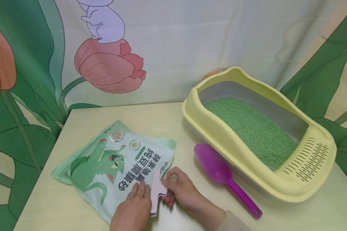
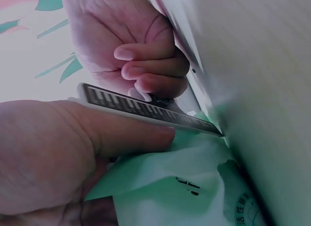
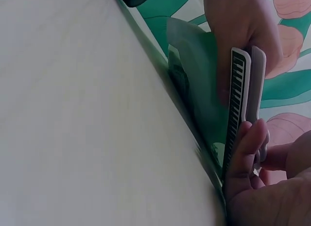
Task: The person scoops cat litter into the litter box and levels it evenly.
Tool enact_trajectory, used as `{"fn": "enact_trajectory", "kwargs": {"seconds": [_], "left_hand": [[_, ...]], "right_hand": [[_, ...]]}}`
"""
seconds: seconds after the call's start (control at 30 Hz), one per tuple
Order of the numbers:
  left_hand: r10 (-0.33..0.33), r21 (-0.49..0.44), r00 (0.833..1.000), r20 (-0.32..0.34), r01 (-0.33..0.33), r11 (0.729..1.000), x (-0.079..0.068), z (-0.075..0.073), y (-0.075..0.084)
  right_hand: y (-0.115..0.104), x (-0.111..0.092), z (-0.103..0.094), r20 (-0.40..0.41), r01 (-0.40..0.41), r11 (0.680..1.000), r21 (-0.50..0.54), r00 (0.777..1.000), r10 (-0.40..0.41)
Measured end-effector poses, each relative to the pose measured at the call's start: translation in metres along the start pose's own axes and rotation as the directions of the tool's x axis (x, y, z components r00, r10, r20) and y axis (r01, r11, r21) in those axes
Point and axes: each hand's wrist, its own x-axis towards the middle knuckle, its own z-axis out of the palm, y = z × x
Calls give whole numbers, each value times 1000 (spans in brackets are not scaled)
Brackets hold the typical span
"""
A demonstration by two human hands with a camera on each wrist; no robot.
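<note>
A pale green cat litter bag (image 1: 104, 166) printed with a green cat lies flat at the left of the table. At its near right end, a white bag clip (image 1: 155, 192) with a toothed inner strip stands across the bag's edge, its two bars apart in the right wrist view. My right hand (image 1: 183, 189) grips the clip, fingers curled, from the right. The left hand (image 1: 134, 205) pinches the bag's end beside the clip, fingers flat on top. Its thumb (image 2: 136, 136) lies along the clip on the other side. The bag hides part of that hand.
A yellow-rimmed litter box (image 1: 208, 118) with green litter (image 1: 251, 128) stands at the back right. Against its near side lies a purple scoop (image 1: 217, 166), handle toward the front. A printed curtain (image 1: 173, 48) hangs behind the table (image 1: 133, 114).
</note>
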Motion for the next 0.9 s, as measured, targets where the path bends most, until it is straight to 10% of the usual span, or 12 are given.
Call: {"fn": "enact_trajectory", "kwargs": {"seconds": [0.9], "left_hand": [[49,-36,990,-136,-54,998,-10,-10,-6]], "right_hand": [[-14,10,4,-201,34,995,-99,978,-54]]}}
